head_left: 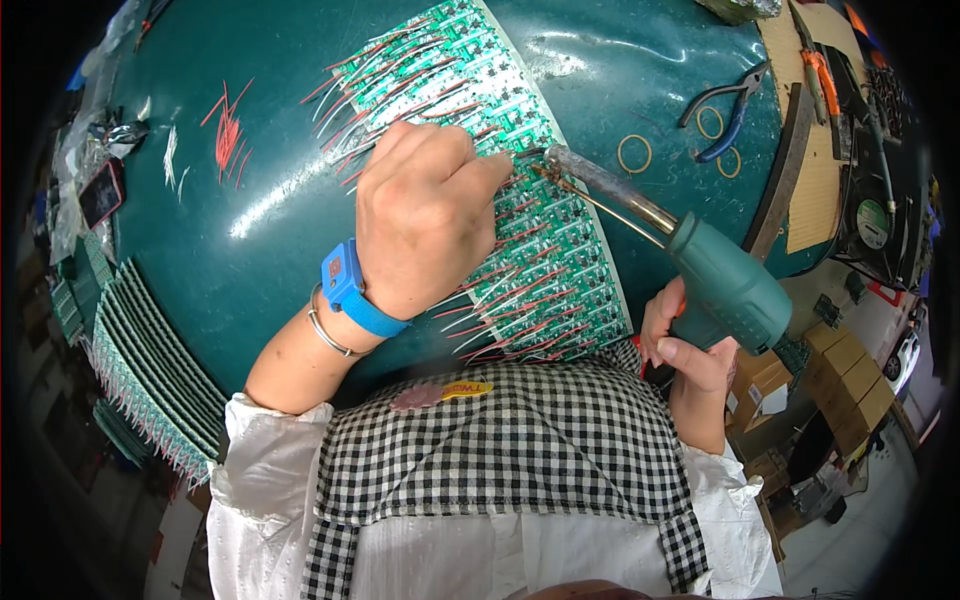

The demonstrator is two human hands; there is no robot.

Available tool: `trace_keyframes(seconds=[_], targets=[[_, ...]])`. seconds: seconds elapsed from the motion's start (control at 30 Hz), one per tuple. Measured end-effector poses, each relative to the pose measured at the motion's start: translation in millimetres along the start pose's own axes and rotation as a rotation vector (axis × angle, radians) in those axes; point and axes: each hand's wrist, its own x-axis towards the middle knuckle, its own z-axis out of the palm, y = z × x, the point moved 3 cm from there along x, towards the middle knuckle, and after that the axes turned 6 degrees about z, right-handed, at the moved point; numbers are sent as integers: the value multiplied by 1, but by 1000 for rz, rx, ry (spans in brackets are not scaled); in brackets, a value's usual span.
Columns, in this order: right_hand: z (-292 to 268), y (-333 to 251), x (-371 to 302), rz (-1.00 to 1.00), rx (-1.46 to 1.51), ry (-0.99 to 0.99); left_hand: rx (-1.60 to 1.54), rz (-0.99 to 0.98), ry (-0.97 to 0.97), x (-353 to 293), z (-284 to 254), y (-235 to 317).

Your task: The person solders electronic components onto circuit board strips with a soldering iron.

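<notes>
A wide panel of small green circuit boards [570, 225] lies on the table, with rows of red and white wires [505, 300] sticking out toward the left. Over its middle, my left hand [425, 200] is closed in a pinch. Whatever sits between its fingertips is too small to name. My right hand [690, 345] is wrapped round the handle of a green soldering gun [735, 285]. The gun's metal barrel [610, 190] points left, and its tip is close to my left fingertips, above the boards. A blue wrist strap [370, 318] circles my left wrist.
Loose red wires [230, 135] and white wires [170, 155] lie at the left on the green table mat [290, 270]. Stacked board panels [160, 360] stand at the lower left. Pliers [735, 110] and rubber bands [634, 154] lie right; cardboard boxes [845, 370] are beyond.
</notes>
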Motion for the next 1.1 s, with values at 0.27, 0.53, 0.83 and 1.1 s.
trace_keyframes(seconds=[0.27, 0.53, 0.83, 1.1], targets=[[7, -4, 6, 3, -155, 65, -1, 12, 26, 1, 0, -1], [8, -9, 7, -22, -5, 84, 16, 20, 8, -1, 1, -2], [8, -14, 9, -57, 23, 42, 27, 4, -5, 1, 0, 0], [6, -15, 6, -85, -46, 17, 17, 11, 29, 1, 2, 2]])
